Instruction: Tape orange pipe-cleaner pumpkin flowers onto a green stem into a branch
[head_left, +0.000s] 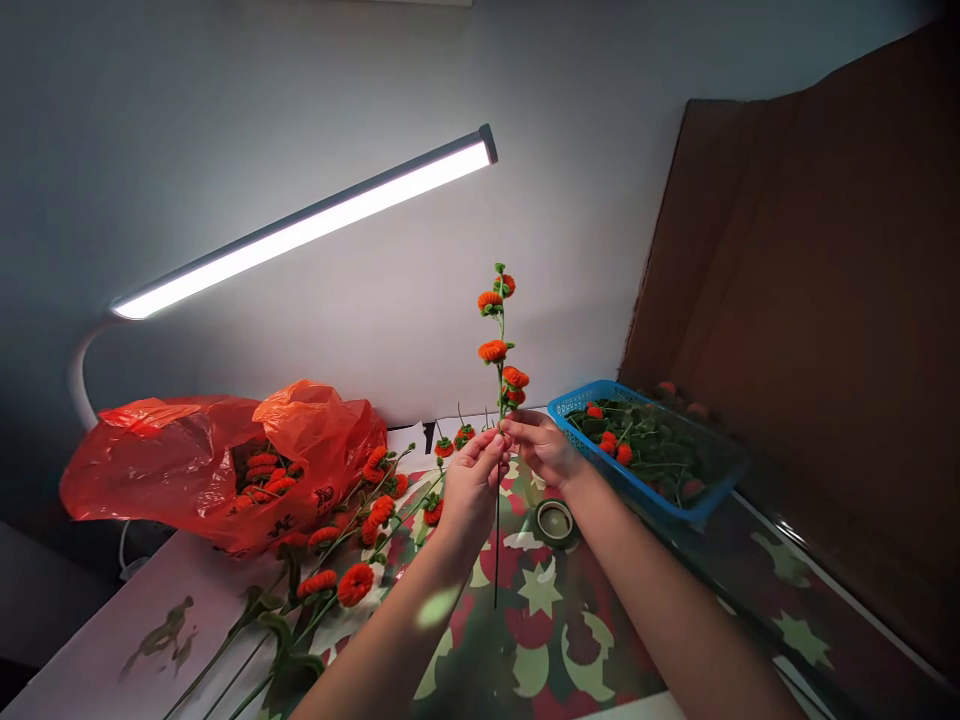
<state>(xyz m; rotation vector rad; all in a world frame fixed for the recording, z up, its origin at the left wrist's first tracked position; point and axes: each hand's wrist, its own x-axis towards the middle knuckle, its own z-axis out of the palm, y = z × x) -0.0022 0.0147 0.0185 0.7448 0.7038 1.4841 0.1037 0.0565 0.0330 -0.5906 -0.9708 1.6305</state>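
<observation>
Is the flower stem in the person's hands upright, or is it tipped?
Upright: the flower stem stands almost vertical at the left hand and right hand, its orange blooms above them, its lower end pointing down.

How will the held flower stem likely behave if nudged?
The flower stem would probably sway but not flop, as it stands upright above the fingers. It is likely top-heavy, since orange blooms crowd its upper half.

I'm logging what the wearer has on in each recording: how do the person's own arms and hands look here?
The left hand and right hand are bare, with no gloves. Both forearms are uncovered as far as they show, with no sleeve, watch or bracelet visible. A pale oval patch, apparently light, lies on the left one.
</observation>
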